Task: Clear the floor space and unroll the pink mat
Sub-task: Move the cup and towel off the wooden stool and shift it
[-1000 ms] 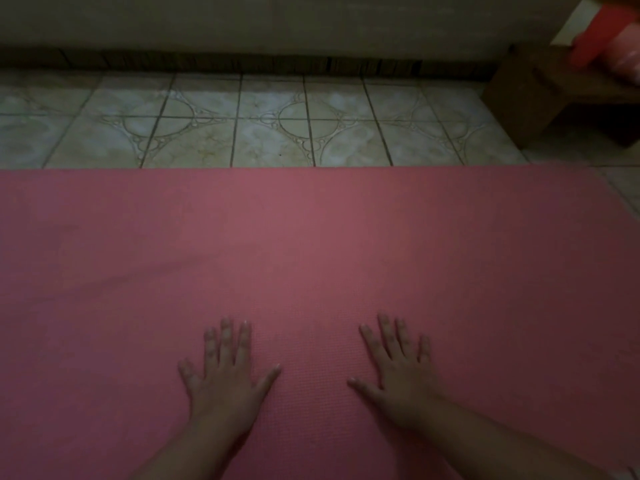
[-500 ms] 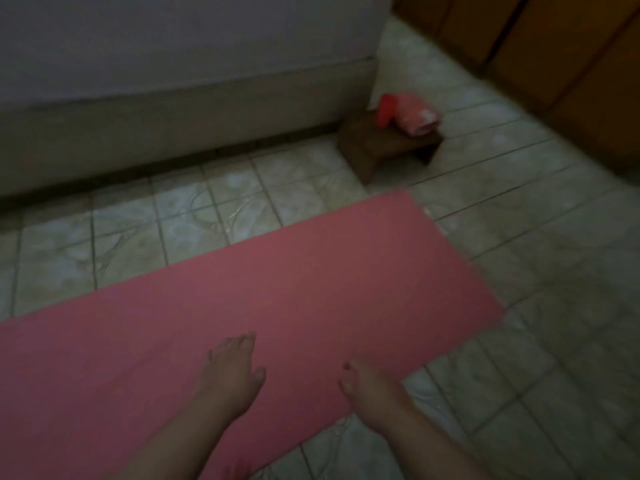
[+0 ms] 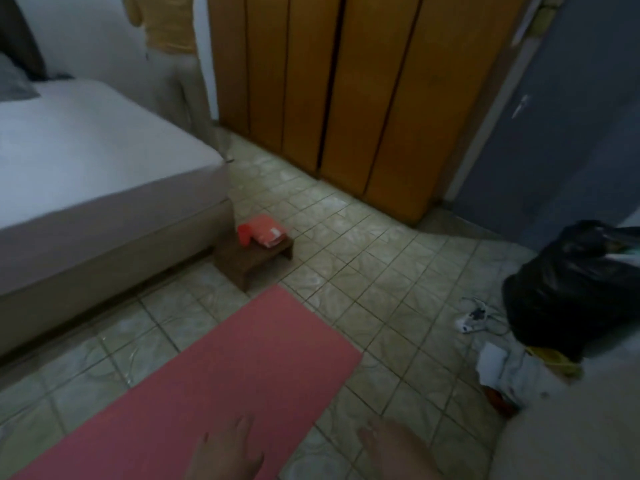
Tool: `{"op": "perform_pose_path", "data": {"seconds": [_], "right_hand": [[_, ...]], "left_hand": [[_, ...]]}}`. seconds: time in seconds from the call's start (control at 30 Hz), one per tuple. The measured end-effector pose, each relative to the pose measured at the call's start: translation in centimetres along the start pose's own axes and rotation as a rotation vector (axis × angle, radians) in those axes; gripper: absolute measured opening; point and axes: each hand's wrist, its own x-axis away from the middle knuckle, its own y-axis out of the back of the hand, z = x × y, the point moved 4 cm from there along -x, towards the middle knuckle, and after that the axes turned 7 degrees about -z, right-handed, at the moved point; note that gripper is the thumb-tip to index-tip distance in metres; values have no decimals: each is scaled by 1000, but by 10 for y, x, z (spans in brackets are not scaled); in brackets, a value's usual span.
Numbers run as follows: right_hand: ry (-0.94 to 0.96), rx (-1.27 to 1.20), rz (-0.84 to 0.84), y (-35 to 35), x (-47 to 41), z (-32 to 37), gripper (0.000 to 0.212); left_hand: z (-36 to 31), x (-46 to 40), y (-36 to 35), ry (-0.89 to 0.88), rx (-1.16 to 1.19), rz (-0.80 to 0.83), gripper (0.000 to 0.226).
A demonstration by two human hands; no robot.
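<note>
Both hands, left hand (image 3: 225, 455) and right hand (image 3: 394, 452), empty and spread; the pink mat (image 3: 221, 382) under the left (lying flat) might skid on tile.

One pink mat (image 3: 221, 382), two hands, one stool (image 3: 254, 259), one black bag (image 3: 575, 285), perhaps two red packets (image 3: 265, 233).

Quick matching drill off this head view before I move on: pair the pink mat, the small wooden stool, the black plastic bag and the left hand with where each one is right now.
Things:
1. pink mat
2. small wooden stool
3. black plastic bag
4. left hand

Places:
A. at the right edge, beside a white cable
B. over the mat's near part
C. flat on the tiled floor alongside the bed
D. at the bed's corner, holding red items

Pairs: 1-C, 2-D, 3-A, 4-B
</note>
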Motion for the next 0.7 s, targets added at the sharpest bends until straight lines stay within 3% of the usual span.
{"op": "perform_pose_path", "data": {"seconds": [0.23, 0.4, 0.53, 0.7], "right_hand": [[84, 23, -165, 136, -29, -14, 50], [119, 67, -238, 210, -67, -13, 61], [146, 25, -277, 251, -100, -10, 65], [139, 87, -279, 269, -151, -21, 61]], "left_hand": [[-69, 4, -14, -37, -45, 79, 71], [-91, 2, -34, -2, -124, 169, 73], [-107, -15, -36, -21, -182, 268, 72], [-138, -83, -17, -28, -190, 251, 70]]}}
